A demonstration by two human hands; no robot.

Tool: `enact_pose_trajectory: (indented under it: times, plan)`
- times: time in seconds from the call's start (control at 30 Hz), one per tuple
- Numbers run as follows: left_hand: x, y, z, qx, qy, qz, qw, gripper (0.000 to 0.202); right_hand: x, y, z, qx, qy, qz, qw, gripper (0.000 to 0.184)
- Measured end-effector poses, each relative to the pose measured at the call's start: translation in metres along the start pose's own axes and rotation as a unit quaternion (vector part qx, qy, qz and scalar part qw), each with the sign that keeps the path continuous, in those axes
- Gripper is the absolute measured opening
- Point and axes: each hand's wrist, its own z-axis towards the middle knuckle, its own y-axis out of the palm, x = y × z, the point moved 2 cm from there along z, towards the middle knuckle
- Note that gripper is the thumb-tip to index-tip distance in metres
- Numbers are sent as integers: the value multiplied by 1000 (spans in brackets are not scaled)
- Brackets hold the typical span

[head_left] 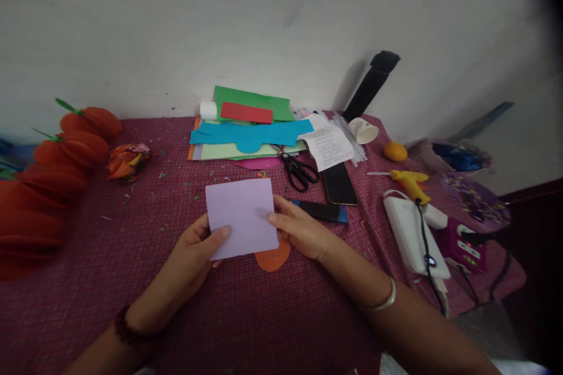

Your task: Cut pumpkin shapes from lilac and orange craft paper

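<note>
A lavender square of paper (241,211) is held up between both hands over the table. My left hand (200,243) grips its lower left side, thumb on the front and fingers behind. At its right edge my right hand (299,225) pinches it, thumb in front, the other fingers partly hidden behind. Below the sheet an orange paper piece (273,258) shows, its upper part covered by the lavender paper. Black-handled scissors (299,171) lie just beyond my right hand, close to a dark, blue-ended object (323,211).
Coloured paper sheets (215,152) are stacked at the back, a blue cut strip (250,133) on top. Orange paper pumpkins (73,149) and crumpled scraps (127,161) stand left. On the right are a phone (341,184), yellow glue gun (411,183), white power bank (413,237) and cables.
</note>
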Motion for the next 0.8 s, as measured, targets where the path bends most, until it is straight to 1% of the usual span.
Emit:
enact_pose_trajectory:
  times: [0.13, 0.2, 0.27, 0.43, 0.5, 0.57, 0.67, 0.73, 0.8]
  plan:
    - [1, 2, 1, 4, 3, -7, 1000, 37, 15, 10, -3, -40, 52, -38, 997, 44]
    - [1, 3, 0, 7, 11, 4, 1000, 36, 18, 11, -3, -39, 65, -65, 995, 42]
    - [0, 5, -2, 1, 8, 8, 1000, 35, 19, 10, -2, -32, 62, -80, 994, 39]
    - [-4, 9, -10, -63, -63, -6, 996, 34, 24, 10, 0, -40, 30, -84, 995, 36]
    - [-8, 8, -11, -81, -90, 18, 993, 36, 25, 10, 1, -45, 31, -84, 995, 36]
    - [-11, 7, -11, -83, -100, 77, 989, 40, 25, 11, 1, -35, 25, -75, 996, 36]
    - [-11, 8, -12, -58, -71, 173, 981, 44, 24, 13, 0, -5, 11, -39, 999, 38]
    - [-8, 12, -13, -46, -40, 199, 978, 37, 22, 15, -1, 16, 17, -12, 1000, 40]
    - [-4, 17, -15, -47, 2, 200, 979, 27, 19, 15, -2, 48, 31, 3, 998, 39]
